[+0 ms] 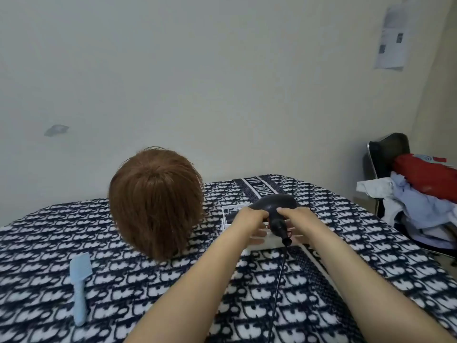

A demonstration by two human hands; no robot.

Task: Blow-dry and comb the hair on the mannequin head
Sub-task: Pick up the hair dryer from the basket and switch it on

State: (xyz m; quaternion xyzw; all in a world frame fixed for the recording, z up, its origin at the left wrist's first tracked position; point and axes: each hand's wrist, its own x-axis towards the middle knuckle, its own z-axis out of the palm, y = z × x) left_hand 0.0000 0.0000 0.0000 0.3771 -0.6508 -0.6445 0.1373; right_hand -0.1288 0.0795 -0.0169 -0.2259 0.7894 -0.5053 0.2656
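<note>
Two hands meet on a black hair dryer [273, 203], close together with the handle between them. The left hand [249, 219] grips the left side of the dryer body, its lower fingers spread beneath; the right hand [300, 217] holds the right side, thumb pressed on the casing. The dryer sits just over a white box [228, 214], and its black cord [279, 280] trails toward the viewer between the forearms. Left of the box stands the mannequin head [155, 206], its short brown hair facing the camera. A pale blue comb [79, 280] lies near the front left, well apart from the hands. All rest on a navy-and-white patterned cloth [371, 268]. At far right, a black chair [388, 149] bears piled clothes [420, 201]; a paper sheet [393, 38] hangs on the wall.
</note>
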